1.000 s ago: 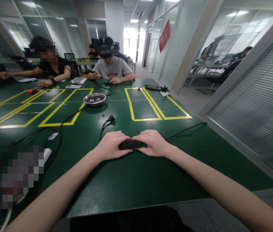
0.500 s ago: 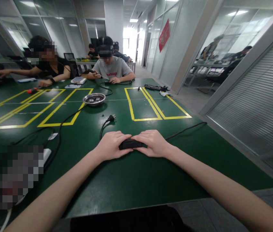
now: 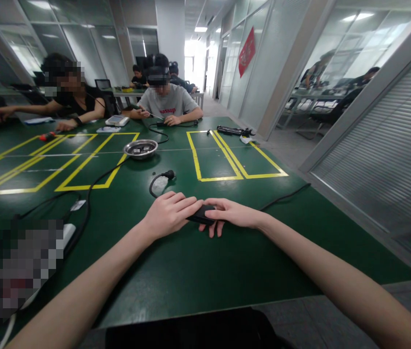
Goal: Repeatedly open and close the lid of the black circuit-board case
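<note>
A black power adapter block (image 3: 202, 214) is between my two hands, just above the green table (image 3: 198, 271). My left hand (image 3: 167, 213) lies over its left end with fingers pressed on top. My right hand (image 3: 231, 215) grips its right end, fingers curled under it. A black cable runs from the block in a loop to a plug (image 3: 169, 174) lying on the table beyond my hands. A second cable (image 3: 285, 194) trails off to the right edge.
A metal bowl (image 3: 140, 148) with small parts stands further back among yellow tape outlines (image 3: 223, 165). A white power strip (image 3: 67, 231) and cables lie at left. Two people sit across the table, working. Black tools (image 3: 232, 130) lie at far right.
Both hands have turned and lifted the adapter slightly; my right hand now shows its fingers under it. The cable loop and plug have shifted on the table.
</note>
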The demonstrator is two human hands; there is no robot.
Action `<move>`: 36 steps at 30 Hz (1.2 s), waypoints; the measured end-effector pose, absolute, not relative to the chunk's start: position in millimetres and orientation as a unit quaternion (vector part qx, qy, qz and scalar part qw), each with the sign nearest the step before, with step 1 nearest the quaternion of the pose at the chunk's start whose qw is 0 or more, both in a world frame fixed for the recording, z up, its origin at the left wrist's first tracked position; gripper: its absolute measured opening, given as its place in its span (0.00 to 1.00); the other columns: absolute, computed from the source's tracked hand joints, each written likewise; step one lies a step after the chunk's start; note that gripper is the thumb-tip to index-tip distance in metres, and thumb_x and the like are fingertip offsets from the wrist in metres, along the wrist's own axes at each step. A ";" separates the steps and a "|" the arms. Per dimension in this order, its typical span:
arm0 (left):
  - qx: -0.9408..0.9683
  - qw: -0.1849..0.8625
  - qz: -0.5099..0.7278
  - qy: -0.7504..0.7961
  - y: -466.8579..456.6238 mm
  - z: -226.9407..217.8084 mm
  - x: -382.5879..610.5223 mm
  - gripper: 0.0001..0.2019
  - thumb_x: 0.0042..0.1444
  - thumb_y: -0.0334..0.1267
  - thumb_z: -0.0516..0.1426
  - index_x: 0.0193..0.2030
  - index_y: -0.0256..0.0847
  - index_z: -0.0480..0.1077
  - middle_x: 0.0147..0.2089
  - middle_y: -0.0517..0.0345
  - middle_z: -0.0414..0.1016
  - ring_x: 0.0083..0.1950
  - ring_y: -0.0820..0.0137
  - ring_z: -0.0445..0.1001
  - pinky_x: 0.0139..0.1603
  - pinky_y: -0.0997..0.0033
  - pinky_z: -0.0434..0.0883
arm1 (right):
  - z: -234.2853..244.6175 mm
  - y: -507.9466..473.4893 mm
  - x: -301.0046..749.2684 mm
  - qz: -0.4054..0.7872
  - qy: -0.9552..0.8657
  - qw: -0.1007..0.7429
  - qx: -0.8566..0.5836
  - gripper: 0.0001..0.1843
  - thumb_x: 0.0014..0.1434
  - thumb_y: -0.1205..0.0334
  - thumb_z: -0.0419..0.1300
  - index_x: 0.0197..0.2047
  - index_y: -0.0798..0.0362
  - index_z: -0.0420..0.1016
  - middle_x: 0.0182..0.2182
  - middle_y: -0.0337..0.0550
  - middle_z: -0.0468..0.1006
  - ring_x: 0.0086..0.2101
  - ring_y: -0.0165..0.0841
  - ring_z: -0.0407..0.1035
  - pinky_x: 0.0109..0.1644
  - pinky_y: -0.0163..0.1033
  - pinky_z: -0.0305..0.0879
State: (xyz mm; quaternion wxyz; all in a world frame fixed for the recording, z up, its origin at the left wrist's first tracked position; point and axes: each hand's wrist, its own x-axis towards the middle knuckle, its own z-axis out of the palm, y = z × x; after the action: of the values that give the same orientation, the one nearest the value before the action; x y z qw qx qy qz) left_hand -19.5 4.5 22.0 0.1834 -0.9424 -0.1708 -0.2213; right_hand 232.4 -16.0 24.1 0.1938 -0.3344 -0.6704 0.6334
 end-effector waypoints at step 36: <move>-0.906 -0.032 -0.316 -0.279 -2.3 10.3 -14.6 0.19 0.67 0.37 0.56 0.64 0.42 0.70 0.64 0.46 0.75 0.67 0.56 0.71 0.67 0.47 0.69 | 11.5 38.0 296.5 -0.026 -0.702 0.343 -0.623 0.29 0.68 0.52 0.54 0.68 0.55 0.66 0.56 0.59 0.77 0.51 0.54 0.74 0.53 0.55 0.72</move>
State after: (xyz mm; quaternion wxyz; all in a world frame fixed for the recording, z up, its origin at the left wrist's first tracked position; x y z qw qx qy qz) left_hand -14.6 -2.3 10.3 -0.0317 -0.9063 -0.2786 -0.3161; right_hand 296.5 38.0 11.5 0.3430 -0.6232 -0.7024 -0.0260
